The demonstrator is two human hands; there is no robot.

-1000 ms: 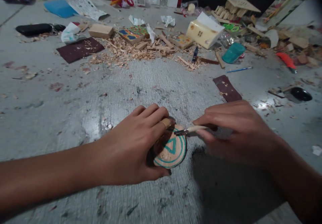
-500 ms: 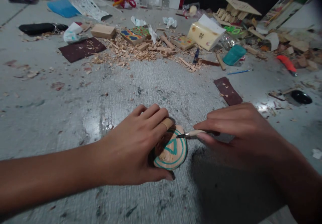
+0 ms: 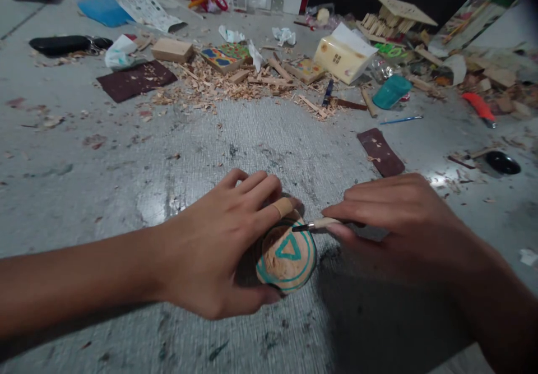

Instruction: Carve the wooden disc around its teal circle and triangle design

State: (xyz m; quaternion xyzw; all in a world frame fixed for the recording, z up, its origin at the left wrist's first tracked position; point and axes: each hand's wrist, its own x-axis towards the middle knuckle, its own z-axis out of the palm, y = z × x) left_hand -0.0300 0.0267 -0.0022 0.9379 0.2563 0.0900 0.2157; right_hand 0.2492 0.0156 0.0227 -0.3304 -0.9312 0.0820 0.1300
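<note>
A round wood slice (image 3: 273, 270) lies on the grey table, marked with teal rings and a teal triangle; part of its face is carved away around the triangle. My left hand (image 3: 227, 239) grips its edge between thumb and index finger, and a bandage (image 3: 282, 208) wraps that index finger. Pinched in my right hand (image 3: 390, 222) is a carving knife (image 3: 319, 224) with a pale wooden handle and a metal ferrule. Its dark tip is over the upper part of the slice, near the teal ring; whether it touches the wood I cannot tell.
Wood shavings (image 3: 202, 85), wood blocks (image 3: 172, 50) and a tissue pack (image 3: 344, 60) lie across the back. Brown sandpaper pieces (image 3: 137, 80) rest at left and right. A red-handled cutter (image 3: 479, 108), a thin blue brush (image 3: 401, 120) and a black oval object (image 3: 502, 162) are on the right.
The wood slice has turned and shifted slightly toward me, with my left thumb and index finger moving along its edge. The knife tip has moved slightly left.
</note>
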